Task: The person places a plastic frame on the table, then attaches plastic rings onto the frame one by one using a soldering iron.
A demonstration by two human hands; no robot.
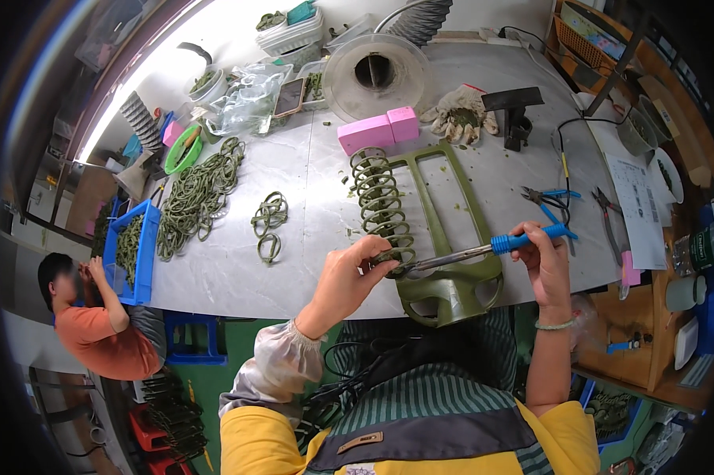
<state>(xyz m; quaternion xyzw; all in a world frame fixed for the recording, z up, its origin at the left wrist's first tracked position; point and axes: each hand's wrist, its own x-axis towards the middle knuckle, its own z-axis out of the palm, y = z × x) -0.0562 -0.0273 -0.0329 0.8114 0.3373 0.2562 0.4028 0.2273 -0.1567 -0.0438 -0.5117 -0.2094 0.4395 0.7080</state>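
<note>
My right hand [543,265] is closed round the blue ribbed handle of a soldering iron [460,255], whose long metal shaft points left. Its tip meets the near end of a row of olive-green rings [377,194]. There my left hand [345,277] pinches the nearest ring between thumb and fingers. The rings stand one behind another along the left side of an olive-green plastic frame [430,186] with long openings. This frame lies at the table's front edge, beneath the iron. Where exactly the tip touches is hard to make out.
Loose green rings [201,190] lie piled at left, a few more [270,218] nearer. Pink blocks [377,131], a clear round hood [377,75] and a work glove [461,115] stand behind. Pliers [543,198] lie at right. Another person [96,332] sits by a blue crate [139,253].
</note>
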